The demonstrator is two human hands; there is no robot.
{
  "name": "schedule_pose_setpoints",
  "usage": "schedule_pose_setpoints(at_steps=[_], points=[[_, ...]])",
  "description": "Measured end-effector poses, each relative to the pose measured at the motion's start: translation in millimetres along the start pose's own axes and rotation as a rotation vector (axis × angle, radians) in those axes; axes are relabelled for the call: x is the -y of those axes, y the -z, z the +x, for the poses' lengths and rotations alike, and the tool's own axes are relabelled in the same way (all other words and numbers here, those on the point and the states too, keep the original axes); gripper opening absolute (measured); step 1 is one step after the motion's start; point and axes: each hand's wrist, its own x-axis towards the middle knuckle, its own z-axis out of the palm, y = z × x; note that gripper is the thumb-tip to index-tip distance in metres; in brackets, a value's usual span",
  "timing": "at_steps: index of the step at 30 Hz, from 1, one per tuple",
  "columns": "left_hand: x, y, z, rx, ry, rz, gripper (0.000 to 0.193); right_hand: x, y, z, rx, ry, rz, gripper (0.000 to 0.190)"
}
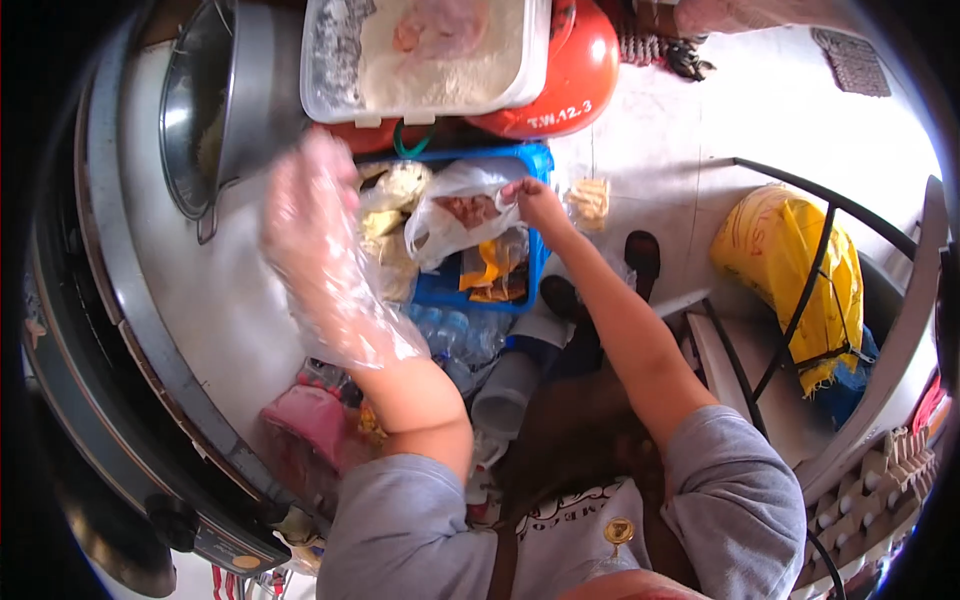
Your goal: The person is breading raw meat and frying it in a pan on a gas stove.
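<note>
My left hand [311, 195], in a clear plastic glove that reaches up the forearm, is raised over the light worktop and looks blurred; I see nothing in its grip. The fingers of my right hand [529, 199], bare, pinch the edge of a white plastic bag [450, 238] with reddish-brown food showing inside. That bag lies over a blue plastic crate [538, 259]. Bagged pale food [401, 184] and an orange-and-clear packet [491, 262] are in the crate too. Beyond it, a clear plastic tub [517, 86] holds pale flour with a piece of raw meat [442, 30] on it.
A metal pot [262, 97] stands at the upper left. The tub rests by a red gas cylinder [585, 67]. Water bottles [457, 330] and a grey container [502, 401] are below the crate. A yellow sack [795, 255] sits behind black metal bars [806, 307] at right; egg trays [874, 502] lie lower right.
</note>
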Motion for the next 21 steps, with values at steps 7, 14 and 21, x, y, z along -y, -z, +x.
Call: schedule_pose_setpoints(at_steps=[7, 14, 21], points=[[237.9, 36.4, -25.1, 0.136, -0.029, 1.068, 0.063, 9.1, -2.7, -8.3, 0.049, -0.047, -0.024, 0.021], [342.8, 29.7, 29.3, 0.484, 0.002, 1.288, 0.033, 19.7, -4.1, -17.9, 0.088, -0.026, -0.069, 0.022], [339.3, 25.1, 44.3, 0.488, -0.3, 1.232, 0.014, 33.5, 3.2, -18.7, 0.028, 0.033, -0.068, 0.021]])
